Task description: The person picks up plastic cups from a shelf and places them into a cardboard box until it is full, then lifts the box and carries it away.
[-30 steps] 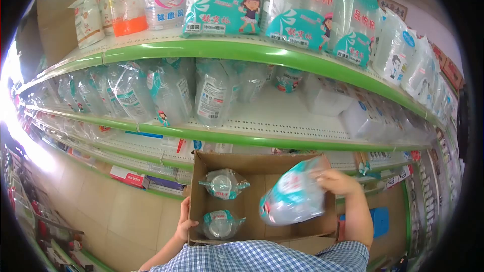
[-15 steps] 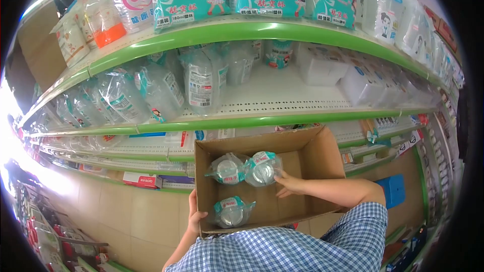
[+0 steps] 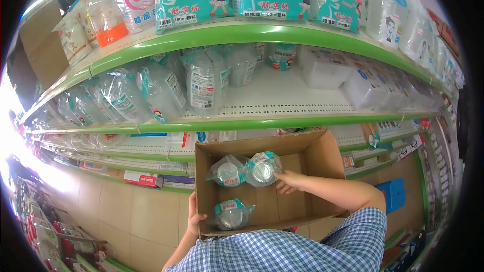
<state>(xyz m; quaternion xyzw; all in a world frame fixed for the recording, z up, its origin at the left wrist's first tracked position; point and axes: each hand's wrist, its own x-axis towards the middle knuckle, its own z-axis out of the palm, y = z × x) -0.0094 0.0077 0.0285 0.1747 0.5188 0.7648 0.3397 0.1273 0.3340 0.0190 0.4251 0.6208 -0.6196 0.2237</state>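
A cardboard box [image 3: 322, 158] stands in front of my body, open at the top. Inside it lie three plastic-wrapped packs of clear cups with teal labels: one pack of cups [image 3: 229, 173] at the back left, another pack [image 3: 263, 171] beside it, and a third pack [image 3: 233, 215] at the front left. My left hand [image 3: 194, 216] grips the box's left wall, its thumb on the near edge. Over the box, my right hand [image 3: 291, 181] is at the right side of the middle pack, fingers apart and holding nothing; its thumb overlaps or touches the wrapping.
Shelves with green edges [image 3: 262, 122] rise behind the box. Bagged cups [image 3: 205, 80] and clear plastic boxes [image 3: 363, 85] fill parts of the middle shelf. More cup packs [image 3: 272, 0] line the top. A blue stool [image 3: 392, 195] stands on the tiled floor at right.
My right hand has eased slightly off the middle pack and its fingers have shifted. The packs and my left hand keep their places. The view has tilted slightly.
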